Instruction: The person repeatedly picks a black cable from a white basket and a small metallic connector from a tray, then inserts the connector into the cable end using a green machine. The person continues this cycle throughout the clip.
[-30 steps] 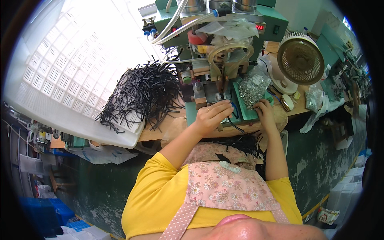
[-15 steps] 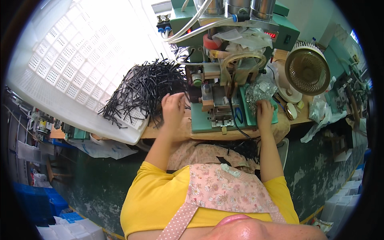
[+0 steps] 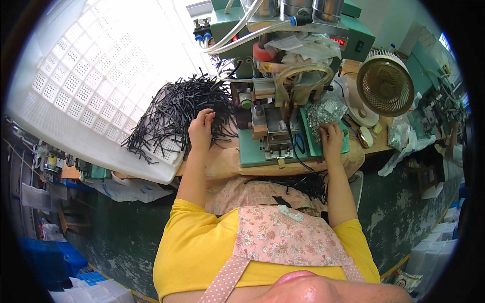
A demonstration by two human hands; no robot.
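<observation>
My left hand (image 3: 201,132) is at the right side of a heap of thin black strips (image 3: 174,111), its fingers bent together over them. Whether a strip is between those fingertips I cannot make out. My right hand (image 3: 331,140) reaches into the green tray (image 3: 314,147), fingertips closed together at a pile of small silvery metal parts (image 3: 317,115). Anything pinched there is too small to tell. Between my hands stands a green bench press (image 3: 252,151) with a metal fixture (image 3: 275,126) at its front.
A large white perforated basket (image 3: 76,116) leans behind and left of the strips. Right of the press are a round fan (image 3: 386,86) and a clear bag of small parts (image 3: 399,135). More black strips (image 3: 313,188) lie by my lap, below the wooden table edge.
My left hand has moved left, away from the press and over the black strips. My right hand stays at the metal parts, its fingers slightly shifted.
</observation>
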